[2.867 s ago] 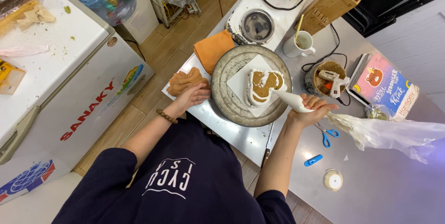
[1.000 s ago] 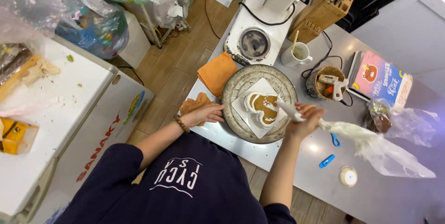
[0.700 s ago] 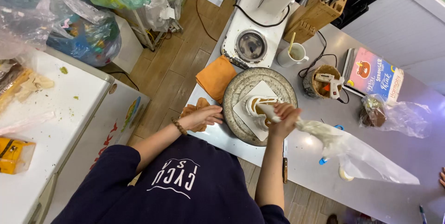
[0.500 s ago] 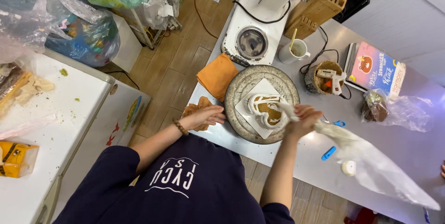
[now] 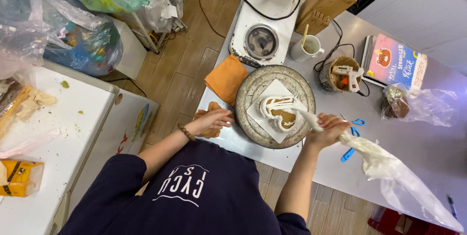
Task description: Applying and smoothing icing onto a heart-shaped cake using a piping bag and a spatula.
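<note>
A small heart-shaped cake with white cream around its rim sits on a white square board on a round metal turntable. My right hand squeezes a clear piping bag of white cream, its tip at the cake's right edge. My left hand rests on the turntable's left rim, fingers touching it, over an orange-brown cloth.
An orange cloth, a stand mixer base, a white mug, a glue gun in a brown bowl, blue scissors, a pink box and a plastic bag lie on the steel table. A white chest freezer stands at left.
The cream border has grown around the heart cake. My right hand and the piping bag swung over the cake and back to its right edge. The left hand stayed at the turntable rim.
</note>
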